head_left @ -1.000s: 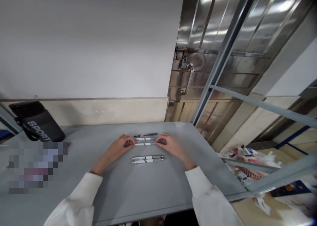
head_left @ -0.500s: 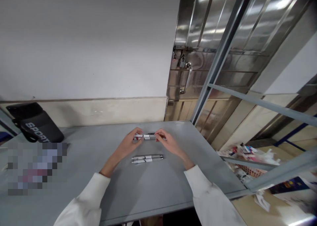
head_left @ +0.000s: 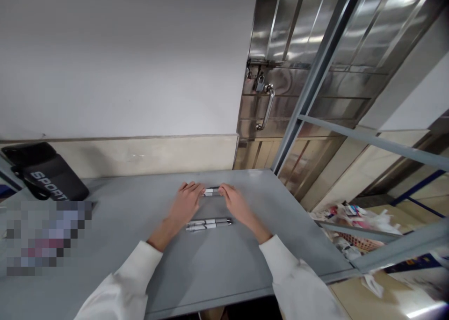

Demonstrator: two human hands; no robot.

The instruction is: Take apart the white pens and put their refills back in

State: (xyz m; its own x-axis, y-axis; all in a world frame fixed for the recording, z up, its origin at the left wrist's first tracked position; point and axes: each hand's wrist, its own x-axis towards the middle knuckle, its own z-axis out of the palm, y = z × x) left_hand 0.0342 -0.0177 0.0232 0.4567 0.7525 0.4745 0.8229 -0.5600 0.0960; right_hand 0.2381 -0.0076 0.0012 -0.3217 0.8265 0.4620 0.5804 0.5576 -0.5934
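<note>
My left hand is closed around the left end of the white and silver pens near the back of the table. At their right end, my right hand is closed on them too. Only the middle of these pens shows between my fingers, so how many there are is unclear. A pair of similar pens lies side by side on the grey table, a little nearer to me than my hands.
A black bottle marked "SPORT" stands at the left, with a blurred-out patch in front of it. Behind the table is a white wall. A grey metal frame post rises at the right, with bags and a basket beyond it.
My left hand has turned over, its back now facing up and its fingers curled over the pens' left end. My right fingers have closed in more. The view has shifted slightly.
</note>
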